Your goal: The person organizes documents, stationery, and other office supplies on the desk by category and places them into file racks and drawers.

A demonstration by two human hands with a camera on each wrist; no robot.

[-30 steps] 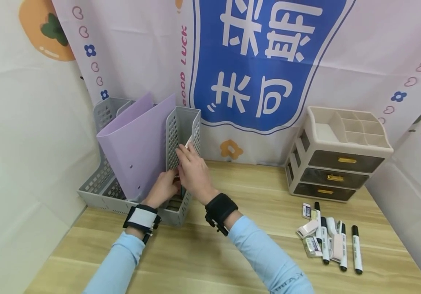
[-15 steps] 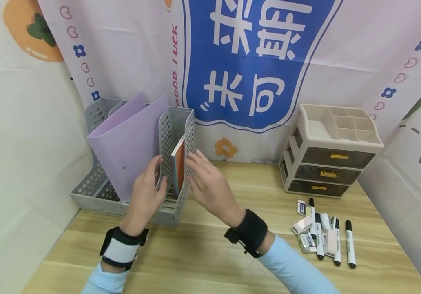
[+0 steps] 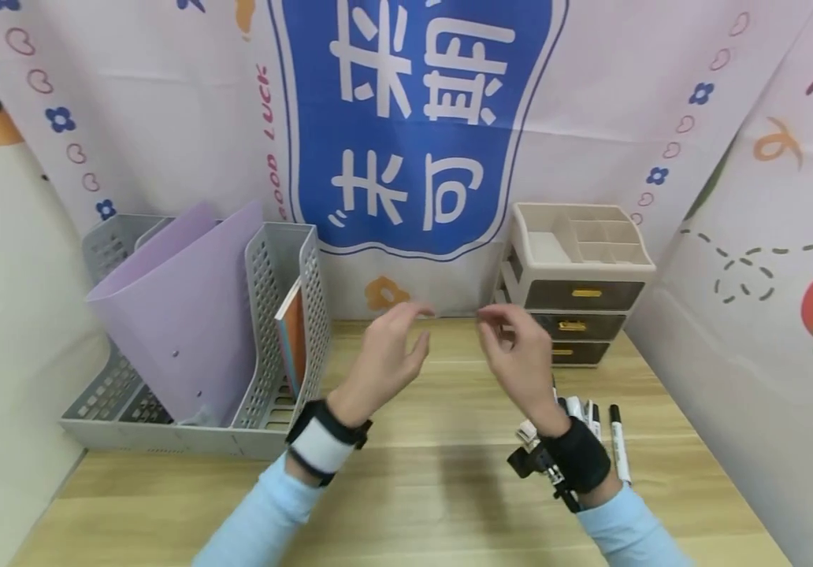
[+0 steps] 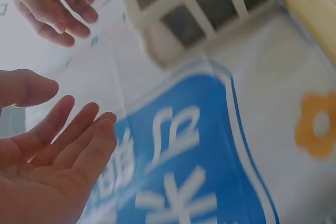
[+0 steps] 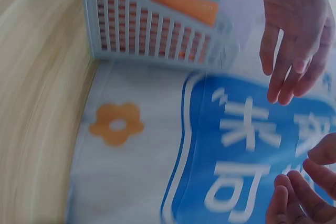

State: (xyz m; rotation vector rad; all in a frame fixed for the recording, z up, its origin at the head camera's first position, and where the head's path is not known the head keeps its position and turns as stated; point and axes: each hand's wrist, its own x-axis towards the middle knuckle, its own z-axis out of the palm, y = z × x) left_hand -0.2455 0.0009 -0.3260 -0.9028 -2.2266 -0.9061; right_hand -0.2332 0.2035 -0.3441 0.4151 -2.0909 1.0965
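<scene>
My left hand point(image 3: 388, 358) is in the air over the middle of the table, fingers loosely bent with nothing between them. Opposite it, my right hand point(image 3: 517, 354) hovers in front of the drawer box point(image 3: 584, 276), also holding nothing. In the left wrist view the left palm point(image 4: 58, 166) faces up with its fingers apart. To the left stands a grey file rack point(image 3: 165, 441). A purple folder point(image 3: 180, 331) leans in its middle, and an orange-and-blue book point(image 3: 293, 339) stands in the right compartment, its orange cover showing through the rack's holes in the right wrist view.
Several markers point(image 3: 619, 445) and small white items point(image 3: 527, 431) lie at the right, partly hidden behind the right wrist. A printed cloth point(image 3: 406, 118) hangs along the back edge of the wooden table point(image 3: 406, 504).
Both hands have left the file rack and moved right, toward the drawer box. The book now stands free in the right compartment. The head view has turned right.
</scene>
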